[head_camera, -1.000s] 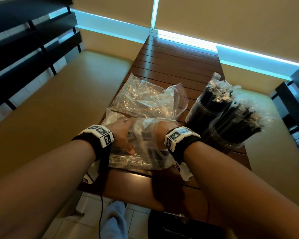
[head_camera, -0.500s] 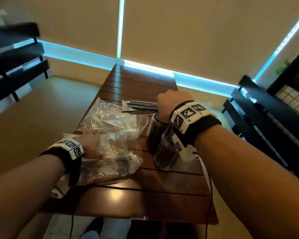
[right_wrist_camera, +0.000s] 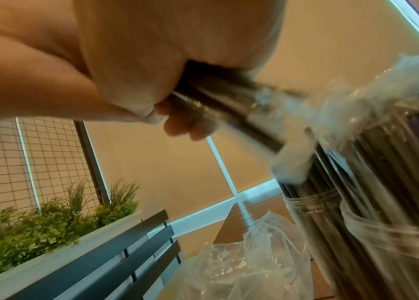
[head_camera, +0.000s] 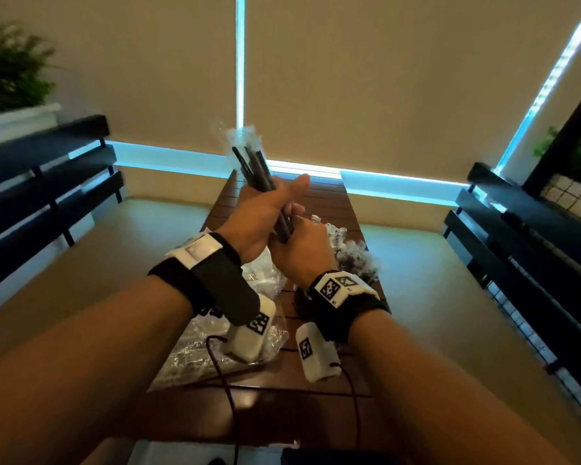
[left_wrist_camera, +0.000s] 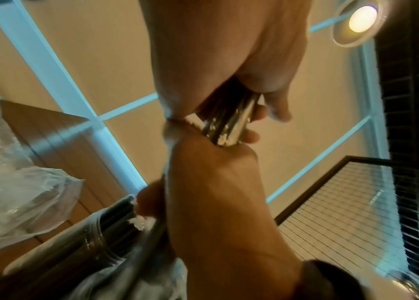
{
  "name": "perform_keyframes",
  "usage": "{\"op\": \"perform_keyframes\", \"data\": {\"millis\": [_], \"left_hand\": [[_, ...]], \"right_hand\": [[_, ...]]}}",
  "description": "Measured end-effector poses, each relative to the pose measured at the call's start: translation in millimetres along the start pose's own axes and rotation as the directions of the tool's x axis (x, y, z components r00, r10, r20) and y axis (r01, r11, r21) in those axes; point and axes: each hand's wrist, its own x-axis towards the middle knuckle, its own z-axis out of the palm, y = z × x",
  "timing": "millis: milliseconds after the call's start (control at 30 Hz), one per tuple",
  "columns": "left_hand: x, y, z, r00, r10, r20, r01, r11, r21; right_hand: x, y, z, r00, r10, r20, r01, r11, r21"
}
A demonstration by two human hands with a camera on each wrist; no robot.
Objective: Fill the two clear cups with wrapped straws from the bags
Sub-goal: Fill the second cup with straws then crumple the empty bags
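Observation:
Above the wooden table [head_camera: 275, 407] both hands hold one bundle of black wrapped straws [head_camera: 254, 167], tilted with its clear wrapper ends up. My left hand [head_camera: 265, 209] wraps the bundle's middle with its thumb out. My right hand [head_camera: 302, 253] grips the lower end just below. The left wrist view shows the straws [left_wrist_camera: 230, 119] between both hands. In the right wrist view my fingers [right_wrist_camera: 183, 125] curl round them. Two clear cups [right_wrist_camera: 372, 221], packed with straws, stand side by side beneath, mostly hidden in the head view. Crumpled clear bags [head_camera: 195, 354] lie on the table's left.
Dark slatted benches stand along the left [head_camera: 47, 196] and the right [head_camera: 530, 243] of the narrow table. A white planter with green plants [head_camera: 10, 82] sits at the far left. Beige blinds close the far end. Cables hang from my wrist units.
My left hand has left the bag on the table and risen to grip the bundle. The straws have turned from lying level over the cups to pointing upward. The head view has tilted up.

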Motion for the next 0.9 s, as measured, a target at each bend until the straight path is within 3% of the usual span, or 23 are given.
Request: {"op": "perform_keyframes", "data": {"millis": [100,200,300,400,533,633,733,800,900], "left_hand": [[1,13,11,0.982,0.149,-0.113,-0.132,0.980,0.147],[1,39,20,0.946,0.318,-0.070,-0.289,0.919,0.268],[-1,58,34,0.905,0.425,0.023,-0.409,0.854,0.321],[-1,57,49,0.895,0.444,0.045,-0.429,0.830,0.355],[-3,37,60,0.921,0.380,0.089,-0.385,0.846,0.369],[2,25,65,0.934,0.353,0.052,-0.341,0.838,0.426],[12,12,64,0.945,0.328,0.008,-0.303,0.863,0.404],[18,-1,63,0.952,0.307,-0.015,-0.278,0.882,0.380],[27,-23,59,0.958,0.284,-0.048,-0.251,0.903,0.348]], "right_hand": [[-6,6,-5,0.988,0.005,0.157,-0.021,0.995,0.102],[-12,23,-10,0.934,0.109,0.341,-0.133,0.990,0.047],[-15,29,-18,0.912,0.181,0.368,-0.268,0.942,0.201],[-11,17,-34,0.894,0.255,0.369,-0.373,0.879,0.297],[2,16,-48,0.927,0.222,0.303,-0.279,0.947,0.160],[1,28,-51,0.915,0.256,0.311,-0.257,0.966,-0.036],[-6,45,-64,0.957,0.245,0.154,-0.181,0.922,-0.342],[-12,60,-75,0.962,0.266,0.064,-0.205,0.855,-0.476],[-22,86,-79,0.907,0.415,0.077,-0.339,0.824,-0.454]]}}
